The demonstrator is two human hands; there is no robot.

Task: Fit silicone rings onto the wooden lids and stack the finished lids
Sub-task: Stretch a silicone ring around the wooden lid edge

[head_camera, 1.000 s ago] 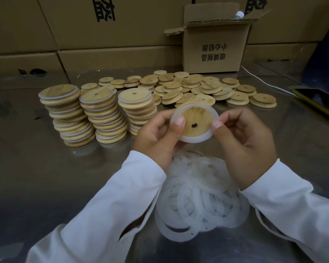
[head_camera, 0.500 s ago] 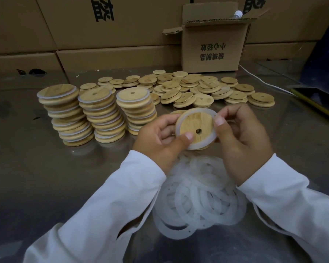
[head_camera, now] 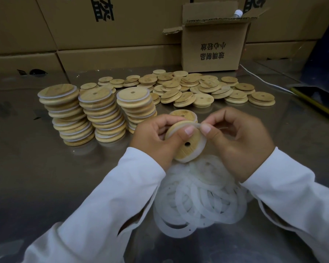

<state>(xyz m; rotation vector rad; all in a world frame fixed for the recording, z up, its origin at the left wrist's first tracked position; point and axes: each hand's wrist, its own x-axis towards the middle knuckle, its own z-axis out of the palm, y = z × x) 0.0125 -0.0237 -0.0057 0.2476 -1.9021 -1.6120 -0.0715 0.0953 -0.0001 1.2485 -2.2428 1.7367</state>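
Note:
A round wooden lid (head_camera: pixel 186 147) with a small centre hole is held up above the table, tilted toward me. My left hand (head_camera: pixel 156 141) grips its left edge, thumb across the top. My right hand (head_camera: pixel 237 143) pinches the translucent silicone ring (head_camera: pixel 195 126) at the lid's upper rim; the ring runs around the lid's right and lower edge. Another lid (head_camera: pixel 182 114) lies just behind the hands. Three tall stacks of ringed lids (head_camera: pixel 101 114) stand at the left. A heap of loose rings (head_camera: pixel 199 198) lies under my wrists.
Several bare wooden lids (head_camera: pixel 201 88) are spread across the back of the steel table (head_camera: pixel 36 177). An open cardboard box (head_camera: pixel 213 44) stands behind them, before a wall of large cartons. A white cable (head_camera: pixel 264 80) and a yellow-edged dark tray (head_camera: pixel 317 99) lie at the right.
The lid has come lower and tilted flatter. My right hand moved from the lid's right side to its top rim and now pinches the ring there.

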